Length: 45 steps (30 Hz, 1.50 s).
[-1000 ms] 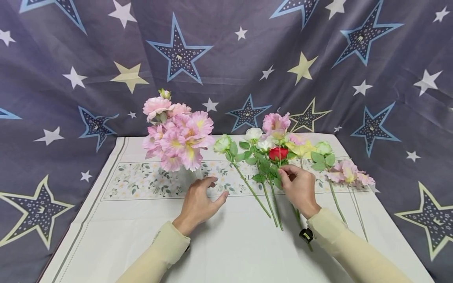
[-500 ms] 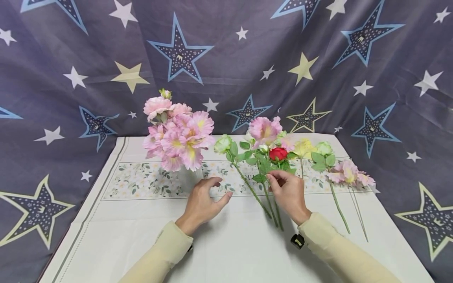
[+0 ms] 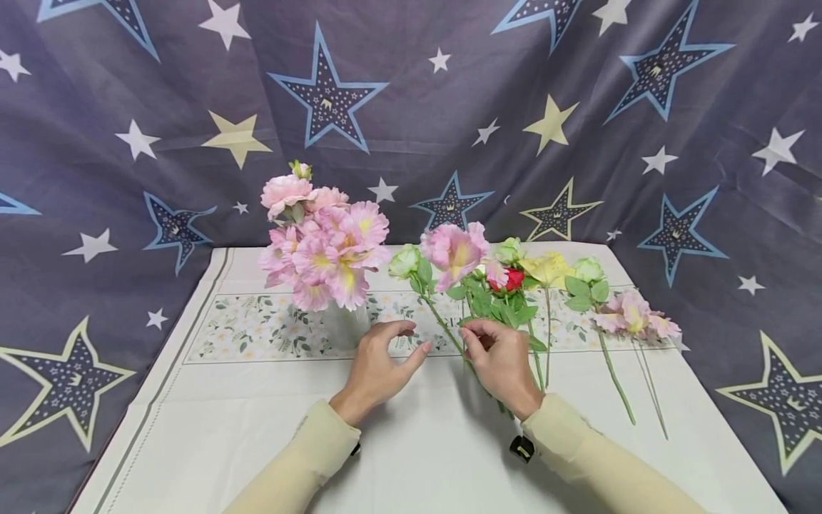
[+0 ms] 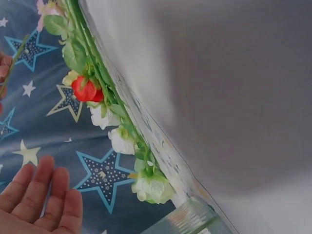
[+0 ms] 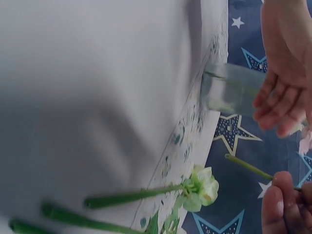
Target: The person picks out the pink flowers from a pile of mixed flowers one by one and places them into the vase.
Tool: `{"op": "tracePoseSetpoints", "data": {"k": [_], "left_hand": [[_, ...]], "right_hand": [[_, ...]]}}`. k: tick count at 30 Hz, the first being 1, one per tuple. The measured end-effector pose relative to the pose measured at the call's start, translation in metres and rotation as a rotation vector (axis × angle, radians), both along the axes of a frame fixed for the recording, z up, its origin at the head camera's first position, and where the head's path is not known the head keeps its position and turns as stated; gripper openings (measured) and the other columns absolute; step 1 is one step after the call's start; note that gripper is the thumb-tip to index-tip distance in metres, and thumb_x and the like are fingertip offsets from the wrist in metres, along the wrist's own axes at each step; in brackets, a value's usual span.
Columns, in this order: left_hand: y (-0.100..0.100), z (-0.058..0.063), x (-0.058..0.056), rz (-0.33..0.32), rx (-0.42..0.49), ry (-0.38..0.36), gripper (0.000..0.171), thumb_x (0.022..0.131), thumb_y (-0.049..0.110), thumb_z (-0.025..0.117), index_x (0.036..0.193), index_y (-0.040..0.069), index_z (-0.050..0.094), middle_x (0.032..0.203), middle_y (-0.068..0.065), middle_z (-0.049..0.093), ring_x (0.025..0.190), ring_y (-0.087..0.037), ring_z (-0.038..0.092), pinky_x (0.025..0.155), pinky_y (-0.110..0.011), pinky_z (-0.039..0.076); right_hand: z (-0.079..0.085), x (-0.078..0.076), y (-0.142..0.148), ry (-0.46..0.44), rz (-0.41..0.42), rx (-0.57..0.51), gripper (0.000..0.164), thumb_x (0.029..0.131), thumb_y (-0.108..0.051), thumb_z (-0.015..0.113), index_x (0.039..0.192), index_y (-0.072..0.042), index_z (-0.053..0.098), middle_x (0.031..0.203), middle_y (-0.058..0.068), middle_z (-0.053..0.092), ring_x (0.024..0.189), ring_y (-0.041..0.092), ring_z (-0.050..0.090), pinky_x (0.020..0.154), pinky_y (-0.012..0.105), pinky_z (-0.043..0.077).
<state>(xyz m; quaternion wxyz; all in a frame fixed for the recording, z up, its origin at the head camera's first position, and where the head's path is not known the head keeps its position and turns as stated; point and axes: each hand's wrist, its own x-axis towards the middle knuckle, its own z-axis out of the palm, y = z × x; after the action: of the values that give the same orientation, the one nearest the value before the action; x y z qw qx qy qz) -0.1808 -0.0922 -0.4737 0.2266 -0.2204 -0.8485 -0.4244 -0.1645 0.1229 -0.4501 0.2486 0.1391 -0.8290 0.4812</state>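
My right hand (image 3: 504, 360) pinches the thin green stem (image 5: 248, 167) of a pink artificial flower (image 3: 454, 253) with a yellowish centre. The bloom stands upright above the fingers, and the stem's cut end shows in the right wrist view. My left hand (image 3: 377, 364) is held with thumb and fingers apart, beside a clear glass vase (image 5: 229, 90), and holds nothing. In the head view a large bunch of pink flowers (image 3: 327, 250) in the vase hides its mouth. The left wrist view shows the left fingers (image 4: 41, 195) extended.
On the white table lie a pale green rose (image 3: 404, 262), a red rose (image 3: 507, 278), white roses (image 4: 122, 140) and a yellow flower (image 3: 549, 269). Further right are another green rose (image 3: 587, 269) and a pink flower (image 3: 632, 314). A starry curtain (image 3: 411, 93) hangs behind.
My right hand has moved left with the pink flower, from among the lying flowers toward the vase. My left hand has shifted slightly right.
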Motion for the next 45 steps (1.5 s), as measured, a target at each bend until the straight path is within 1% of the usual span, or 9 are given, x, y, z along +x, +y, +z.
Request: {"op": "tracePoseSetpoints", "data": {"k": [5,9,15,22,27,32,39,42,45], "left_hand": [[0.007,0.001,-0.002,-0.020,0.060,0.050,0.028,0.086,0.027,0.082,0.106,0.009,0.075,0.097,-0.006,0.075,0.093,-0.020,0.069,0.088,-0.039,0.053],[0.013,0.004,-0.003,-0.023,0.098,0.079,0.024,0.086,0.026,0.082,0.103,0.010,0.076,0.095,-0.003,0.075,0.090,-0.018,0.069,0.085,-0.037,0.053],[0.020,0.010,-0.005,-0.023,0.130,0.114,0.020,0.088,0.024,0.081,0.102,0.011,0.077,0.096,-0.001,0.075,0.091,-0.016,0.069,0.084,-0.036,0.053],[0.027,0.017,-0.006,-0.060,0.181,0.147,0.014,0.086,0.015,0.082,0.098,0.010,0.078,0.094,-0.004,0.075,0.091,-0.018,0.069,0.083,-0.036,0.054],[0.030,0.018,-0.006,-0.078,0.202,0.161,0.010,0.086,0.011,0.081,0.095,0.009,0.078,0.089,-0.005,0.075,0.086,-0.019,0.068,0.080,-0.036,0.054],[0.032,0.019,-0.006,-0.081,0.212,0.183,0.006,0.085,0.008,0.079,0.091,0.006,0.078,0.084,-0.002,0.072,0.080,-0.018,0.067,0.076,-0.035,0.053],[0.033,0.019,-0.006,-0.094,0.222,0.192,0.005,0.088,0.008,0.077,0.088,0.004,0.077,0.084,-0.002,0.073,0.080,-0.018,0.068,0.075,-0.033,0.054],[0.033,0.019,-0.005,-0.101,0.223,0.196,0.001,0.088,0.005,0.078,0.087,0.004,0.077,0.084,-0.002,0.074,0.080,-0.018,0.068,0.073,-0.035,0.055],[0.032,0.021,-0.004,-0.094,0.221,0.199,0.006,0.085,-0.001,0.078,0.086,0.004,0.077,0.082,-0.004,0.074,0.078,-0.018,0.068,0.071,-0.037,0.056]], "right_hand": [[-0.002,0.004,-0.010,-0.043,0.040,-0.047,0.006,0.088,0.007,0.076,0.093,0.003,0.077,0.079,0.013,0.075,0.054,0.009,0.066,0.049,0.022,0.055],[-0.003,0.007,-0.015,-0.068,0.075,-0.082,0.008,0.088,0.008,0.075,0.092,0.002,0.077,0.081,0.012,0.076,0.055,0.010,0.067,0.050,0.023,0.056],[-0.004,0.008,-0.020,-0.060,0.111,-0.097,0.010,0.087,0.010,0.074,0.091,0.001,0.077,0.080,0.009,0.076,0.055,0.012,0.068,0.051,0.024,0.056],[-0.005,0.010,-0.025,-0.058,0.134,-0.098,0.012,0.089,0.007,0.074,0.096,-0.001,0.078,0.080,0.012,0.076,0.057,0.013,0.068,0.052,0.023,0.056],[-0.006,0.011,-0.028,-0.054,0.136,-0.084,0.013,0.088,0.009,0.073,0.095,0.000,0.079,0.077,0.011,0.075,0.055,0.012,0.068,0.051,0.022,0.056],[-0.006,0.012,-0.029,-0.063,0.127,-0.076,0.014,0.088,0.011,0.071,0.094,0.001,0.079,0.078,0.010,0.076,0.055,0.009,0.068,0.052,0.023,0.056],[-0.008,0.010,-0.029,-0.039,0.121,-0.060,0.013,0.088,0.008,0.074,0.095,-0.001,0.080,0.080,0.009,0.077,0.055,0.005,0.067,0.051,0.021,0.056],[-0.008,0.010,-0.029,-0.041,0.120,-0.050,0.012,0.089,0.006,0.075,0.095,-0.003,0.080,0.078,0.007,0.076,0.055,0.005,0.067,0.051,0.020,0.055],[-0.009,0.010,-0.029,-0.050,0.123,-0.051,0.011,0.088,0.004,0.076,0.095,-0.004,0.081,0.078,0.008,0.076,0.056,0.008,0.067,0.052,0.020,0.055]]}}
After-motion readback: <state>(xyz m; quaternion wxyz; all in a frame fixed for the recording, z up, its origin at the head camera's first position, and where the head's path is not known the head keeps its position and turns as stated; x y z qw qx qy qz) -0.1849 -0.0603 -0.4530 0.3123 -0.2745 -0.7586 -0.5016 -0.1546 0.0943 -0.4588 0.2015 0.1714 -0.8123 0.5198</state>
